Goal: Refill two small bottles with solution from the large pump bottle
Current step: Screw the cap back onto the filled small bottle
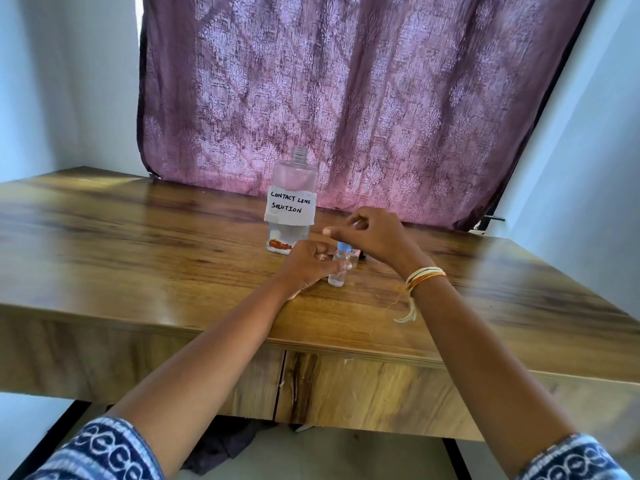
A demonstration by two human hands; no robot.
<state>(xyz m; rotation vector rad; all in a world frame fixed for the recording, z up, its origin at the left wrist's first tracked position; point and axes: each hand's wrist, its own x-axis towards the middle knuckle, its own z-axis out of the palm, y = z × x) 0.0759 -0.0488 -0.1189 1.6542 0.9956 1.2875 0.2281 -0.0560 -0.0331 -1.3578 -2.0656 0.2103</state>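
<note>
My left hand point(308, 265) grips a small bottle point(337, 270), blue-capped and part full, near the uncapped large bottle point(292, 202). My right hand point(372, 237) hovers above, pinching something I can't identify. A second bottle point(354, 259) behind looks unfinished.

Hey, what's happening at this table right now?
A person is working at a wooden table. Their left hand grips a small clear bottle with a blue cap, standing upright on the table. Their right hand hovers just above it, fingers curled; whether it pinches anything is unclear. Behind stands a large bottle labelled "Contact Lens Solution", its neck open with no pump on it. A second small bottle is partly hidden behind the right hand.
</note>
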